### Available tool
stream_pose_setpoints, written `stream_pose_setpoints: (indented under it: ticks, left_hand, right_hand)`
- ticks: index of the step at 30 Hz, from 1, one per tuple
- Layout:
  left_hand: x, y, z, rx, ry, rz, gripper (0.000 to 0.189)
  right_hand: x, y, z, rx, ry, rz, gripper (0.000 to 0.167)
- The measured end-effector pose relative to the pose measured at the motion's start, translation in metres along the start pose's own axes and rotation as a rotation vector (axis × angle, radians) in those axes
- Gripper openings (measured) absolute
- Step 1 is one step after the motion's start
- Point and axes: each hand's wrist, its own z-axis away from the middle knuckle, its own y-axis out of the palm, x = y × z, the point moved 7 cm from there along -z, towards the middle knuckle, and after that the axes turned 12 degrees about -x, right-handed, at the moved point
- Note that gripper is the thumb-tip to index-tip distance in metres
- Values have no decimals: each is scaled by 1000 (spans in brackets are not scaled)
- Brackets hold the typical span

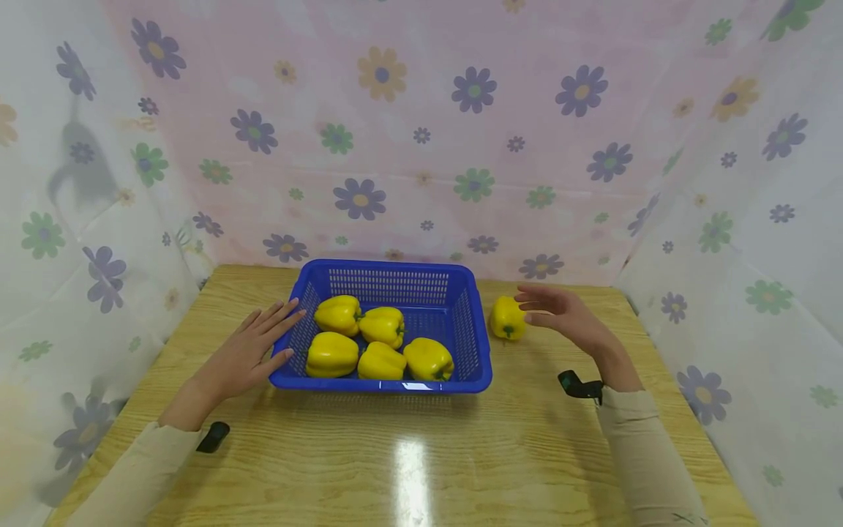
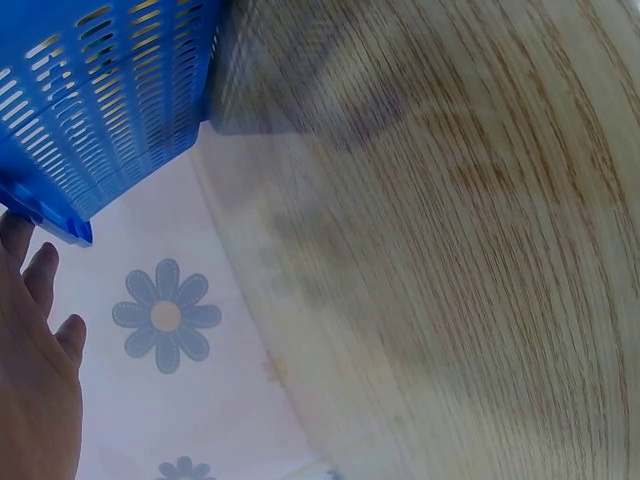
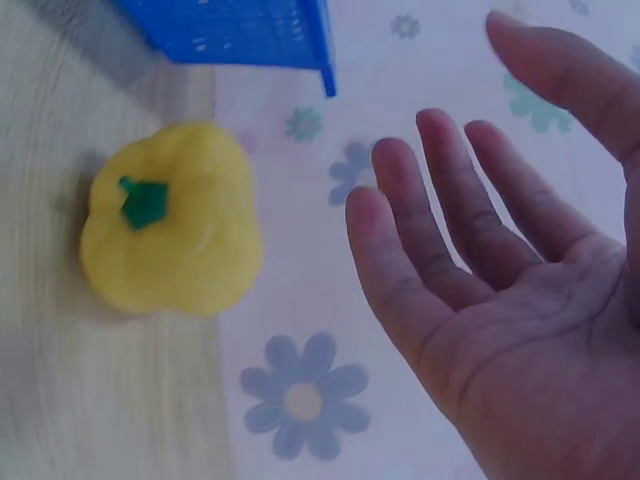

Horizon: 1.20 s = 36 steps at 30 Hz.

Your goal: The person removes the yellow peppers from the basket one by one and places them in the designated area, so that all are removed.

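A blue plastic basket (image 1: pixel 484 351) with slotted walls stands on the wooden table, several yellow bell peppers (image 1: pixel 332 355) lying inside it. My left hand (image 1: pixel 253 351) rests its spread fingers on the basket's left rim; the left wrist view shows these fingers at the edge of the basket (image 2: pixel 120 110). Outside the basket, to its right, one more yellow bell pepper (image 1: pixel 507 318) with a green stem sits on the table. My right hand (image 1: pixel 566 318) is just right of it, fingers extended and palm bare. In the right wrist view a gap separates the fingers from this bell pepper (image 3: pixel 190 240).
The wooden table (image 1: pixel 329 461) runs back to a pink flowered cloth (image 1: pixel 421 146). White flowered cloth hangs along the left and right sides. A black strap device (image 1: pixel 579 384) is on the right wrist, another (image 1: pixel 214 437) on the left.
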Motion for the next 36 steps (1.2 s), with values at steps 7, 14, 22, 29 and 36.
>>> stream_pose_setpoints:
  ticks: [7, 14, 22, 29, 36]
  left_hand:
    - [1, 1, -1, 2, 4, -3, 63]
    - [2, 1, -1, 0, 3, -6, 63]
    - [2, 2, 0, -2, 7, -13, 64]
    - [3, 2, 0, -14, 14, -9, 63]
    - [2, 2, -1, -19, 16, -5, 63]
  right_hand:
    - [40, 21, -5, 75, -89, -5, 52]
    - [71, 47, -16, 207, -141, -13, 54]
    - [89, 73, -40, 328, -138, -1, 51]
    - [98, 95, -75, 378, -137, 34, 45]
    - [98, 127, -105, 445, -77, 107, 45]
